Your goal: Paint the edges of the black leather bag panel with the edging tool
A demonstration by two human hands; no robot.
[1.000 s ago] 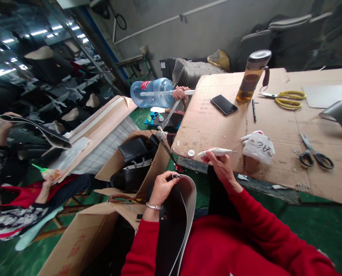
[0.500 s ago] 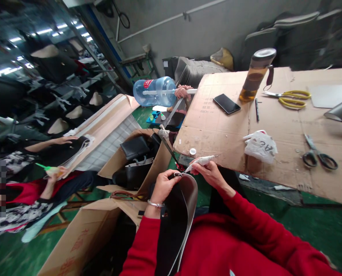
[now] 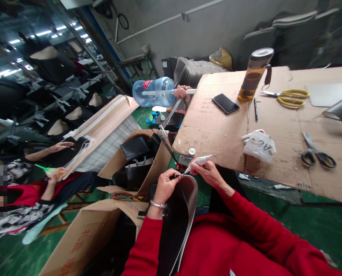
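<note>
Curving up from the person's lap, a large black sheet with a pale grey edge bent over at the top, where a small metal ring sat on its rim. Behind it stretched a cardboard-covered table, and a brown cardboard box stood at the lower left. On the table lay a white plastic bag, a tall bottle, a black phone, yellow scissors and black scissors, all well apart from the hands. The left hand gripped the top of the sheet, its fingers curled closed around the edge just beside the ring. The right hand held a white pen-shaped tool, fingers pinched narrowly around its body, the tip angled down and touching the sheet's rim at the ring. A small white cap rested on the table edge just above the tool.
</note>
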